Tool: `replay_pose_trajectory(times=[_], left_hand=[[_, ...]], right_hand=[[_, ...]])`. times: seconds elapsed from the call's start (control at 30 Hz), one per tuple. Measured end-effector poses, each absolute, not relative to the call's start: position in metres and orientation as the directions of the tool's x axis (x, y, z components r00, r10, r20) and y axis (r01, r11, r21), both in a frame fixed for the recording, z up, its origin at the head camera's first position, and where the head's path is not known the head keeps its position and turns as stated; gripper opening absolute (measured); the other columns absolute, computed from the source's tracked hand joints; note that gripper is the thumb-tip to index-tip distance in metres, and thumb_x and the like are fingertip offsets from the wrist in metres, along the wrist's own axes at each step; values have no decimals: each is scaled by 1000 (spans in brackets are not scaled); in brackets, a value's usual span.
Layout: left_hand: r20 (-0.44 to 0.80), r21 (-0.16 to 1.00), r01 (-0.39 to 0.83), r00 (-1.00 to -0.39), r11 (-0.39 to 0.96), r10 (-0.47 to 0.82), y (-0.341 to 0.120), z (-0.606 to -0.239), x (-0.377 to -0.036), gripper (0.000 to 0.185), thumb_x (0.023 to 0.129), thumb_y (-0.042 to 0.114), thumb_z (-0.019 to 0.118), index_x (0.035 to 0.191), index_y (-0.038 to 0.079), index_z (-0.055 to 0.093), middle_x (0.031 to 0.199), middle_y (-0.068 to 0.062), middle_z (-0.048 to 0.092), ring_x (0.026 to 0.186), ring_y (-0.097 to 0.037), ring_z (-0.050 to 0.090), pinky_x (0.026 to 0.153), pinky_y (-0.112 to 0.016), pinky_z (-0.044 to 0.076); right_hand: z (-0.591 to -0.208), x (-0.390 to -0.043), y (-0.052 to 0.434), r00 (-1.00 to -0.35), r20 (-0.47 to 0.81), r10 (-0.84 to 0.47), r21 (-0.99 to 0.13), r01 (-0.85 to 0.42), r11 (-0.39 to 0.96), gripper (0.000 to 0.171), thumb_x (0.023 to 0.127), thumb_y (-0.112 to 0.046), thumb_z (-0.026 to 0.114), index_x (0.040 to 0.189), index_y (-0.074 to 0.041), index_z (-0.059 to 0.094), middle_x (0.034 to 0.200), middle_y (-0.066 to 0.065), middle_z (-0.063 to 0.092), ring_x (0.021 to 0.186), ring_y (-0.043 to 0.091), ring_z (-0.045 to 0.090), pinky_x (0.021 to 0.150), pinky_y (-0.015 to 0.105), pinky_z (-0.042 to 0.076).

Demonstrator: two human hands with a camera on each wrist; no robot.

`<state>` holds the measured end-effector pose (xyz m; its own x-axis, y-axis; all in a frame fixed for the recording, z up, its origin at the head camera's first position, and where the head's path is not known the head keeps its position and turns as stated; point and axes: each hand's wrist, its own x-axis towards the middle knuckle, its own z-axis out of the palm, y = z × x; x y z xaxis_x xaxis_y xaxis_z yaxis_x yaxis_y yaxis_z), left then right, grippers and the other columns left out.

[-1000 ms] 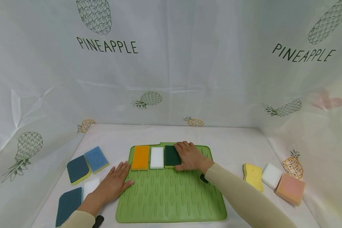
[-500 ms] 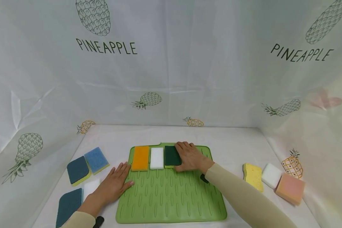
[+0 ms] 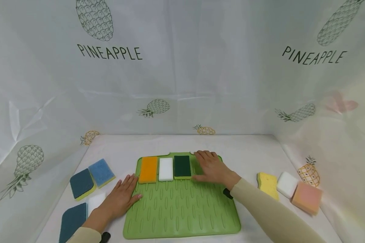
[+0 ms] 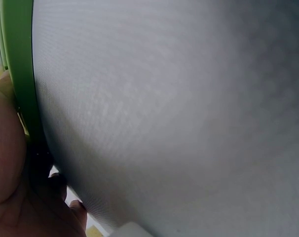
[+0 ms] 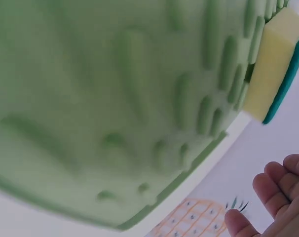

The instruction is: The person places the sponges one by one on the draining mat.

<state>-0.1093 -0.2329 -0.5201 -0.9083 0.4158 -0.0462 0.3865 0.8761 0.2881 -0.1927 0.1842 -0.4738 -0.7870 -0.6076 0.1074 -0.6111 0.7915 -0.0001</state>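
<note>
A green ribbed mat (image 3: 182,209) lies in the middle of the white table. Along its far edge sit an orange sponge (image 3: 148,169), a white sponge (image 3: 165,169) and a dark green sponge (image 3: 182,166) side by side. My right hand (image 3: 212,167) hovers flat just right of the dark green sponge, fingers straight, holding nothing. My left hand (image 3: 120,197) rests flat on the table at the mat's left edge. In the right wrist view the mat (image 5: 115,98) and the sponge's yellow side (image 5: 273,64) show, with my fingertips (image 5: 268,192) free.
Left of the mat lie a blue sponge (image 3: 101,172), two dark teal sponges (image 3: 82,183) (image 3: 73,221) and a white one (image 3: 96,200). At the right sit a yellow sponge (image 3: 269,185), a white sponge (image 3: 287,184) and a pink sponge (image 3: 307,198). Curtain walls enclose the table.
My right hand has let go of the dark green sponge and moved to the right of it. The left hand has stayed put.
</note>
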Motion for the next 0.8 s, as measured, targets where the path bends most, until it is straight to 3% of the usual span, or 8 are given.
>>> replay_pose_trajectory(times=[0.37,0.63,0.8], left_hand=[[-53,279,390,-906,878,419,-234,-520,-109,79,109,50,54,163,-3,34,170,-24,31,158,-46,27,125,-68,25],[-41,274,397,-905,876,423,-233,-520,-109,78,109,49,55,162,-4,34,170,-24,31,158,-46,27,124,-68,26],[-41,278,396,-906,875,422,-233,-520,-110,78,109,50,54,163,-3,34,170,-24,30,158,-46,27,124,-68,25]], right_hand=[[-476,-172,247,-811,190,-553,46,-555,830,91,91,-58,76,153,2,48,148,20,56,135,38,54,107,58,47],[-475,-154,305,-786,269,-556,146,-537,831,82,88,-47,84,144,6,55,138,22,62,126,40,59,99,58,51],[-469,-137,342,-826,242,-509,145,-488,861,76,89,-42,84,141,6,57,137,22,62,126,42,58,99,61,49]])
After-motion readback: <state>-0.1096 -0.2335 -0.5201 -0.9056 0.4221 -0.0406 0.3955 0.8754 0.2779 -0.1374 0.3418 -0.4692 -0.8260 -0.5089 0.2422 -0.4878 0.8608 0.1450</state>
